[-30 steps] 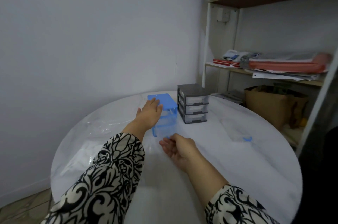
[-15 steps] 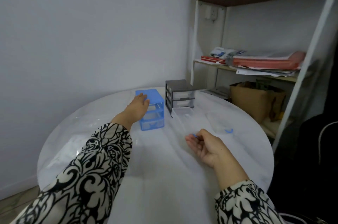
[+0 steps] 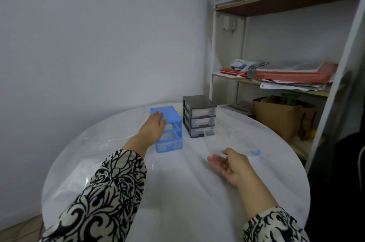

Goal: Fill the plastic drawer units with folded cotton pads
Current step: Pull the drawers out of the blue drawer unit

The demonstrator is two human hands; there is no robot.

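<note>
- White round table (image 3: 177, 212) carries a blue drawer unit (image 3: 167, 129) beside a grey drawer unit (image 3: 199, 116).
- Left hand (image 3: 153, 130) rests flat on the blue unit's top.
- Right hand (image 3: 230, 164), well apart, pinches a clear drawer (image 3: 227, 143).

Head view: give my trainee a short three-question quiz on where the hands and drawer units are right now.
1. True or false: the left hand rests on top of the blue drawer unit.
2. Which unit stands nearer the shelving: A) the blue one, B) the grey drawer unit?
3. Fill in: the right hand holds the end of a clear ____ lying on the round table.

Key: 1 true; 2 B; 3 drawer.
</note>
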